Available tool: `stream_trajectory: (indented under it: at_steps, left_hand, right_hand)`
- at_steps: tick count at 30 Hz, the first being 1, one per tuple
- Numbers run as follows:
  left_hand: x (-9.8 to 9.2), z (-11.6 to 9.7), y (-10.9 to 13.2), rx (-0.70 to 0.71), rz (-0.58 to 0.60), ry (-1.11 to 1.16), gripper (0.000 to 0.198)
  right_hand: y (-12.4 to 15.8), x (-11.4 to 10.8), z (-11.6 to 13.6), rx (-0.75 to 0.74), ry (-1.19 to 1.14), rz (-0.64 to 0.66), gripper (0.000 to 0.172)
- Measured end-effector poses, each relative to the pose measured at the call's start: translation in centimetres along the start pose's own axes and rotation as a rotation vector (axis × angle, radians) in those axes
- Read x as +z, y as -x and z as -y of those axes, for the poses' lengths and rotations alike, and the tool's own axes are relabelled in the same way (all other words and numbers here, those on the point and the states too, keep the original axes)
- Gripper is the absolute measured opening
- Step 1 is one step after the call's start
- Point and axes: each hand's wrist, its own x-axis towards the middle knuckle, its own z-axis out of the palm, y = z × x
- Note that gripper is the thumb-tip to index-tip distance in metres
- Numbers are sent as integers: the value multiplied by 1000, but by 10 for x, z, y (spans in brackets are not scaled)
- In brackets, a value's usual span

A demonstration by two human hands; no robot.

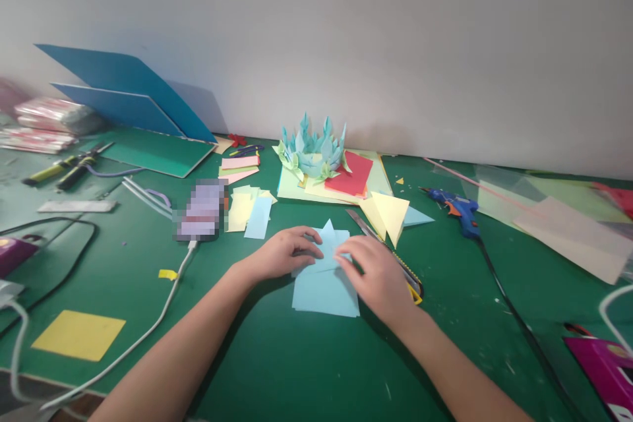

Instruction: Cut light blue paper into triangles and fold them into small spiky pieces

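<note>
A folded light-blue paper (pixel 326 252) with a pointed top lies on a stack of light-blue paper sheets (pixel 325 293). My left hand (pixel 287 252) rests over its left side, fingers bent and apart, the tips touching the paper. At the right side, my right hand (pixel 378 270) has thumb and index fingertips close together on the paper's edge. Under and beside the right hand lies a utility knife (pixel 413 277), partly hidden, its blade pointing up and left. Pale yellow paper triangles (pixel 393 214) and a blue triangle (pixel 416 216) sit just beyond.
A light-blue paper crown (pixel 314 148) stands at the back on sheets, beside red paper (pixel 350 177). A blue glue gun (pixel 457 208) with a black cord lies right. Left are a phone (pixel 202 210) on a white cable, pliers (pixel 74 168) and a yellow sheet (pixel 79 335).
</note>
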Motion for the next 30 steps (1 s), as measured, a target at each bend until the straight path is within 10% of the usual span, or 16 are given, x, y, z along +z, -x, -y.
stream_trajectory:
  at_steps: [12,18,30]
  left_hand:
    - [1,-14,-1,22,28,-136,19]
    - [-2,-17,0,100,45,-113,9]
    - [-4,-14,0,167,8,-300,15]
  right_hand:
    - [23,-22,-51,369,165,15,14]
    - [22,-36,-44,320,48,-37,22]
    - [22,-38,-40,133,24,302,36]
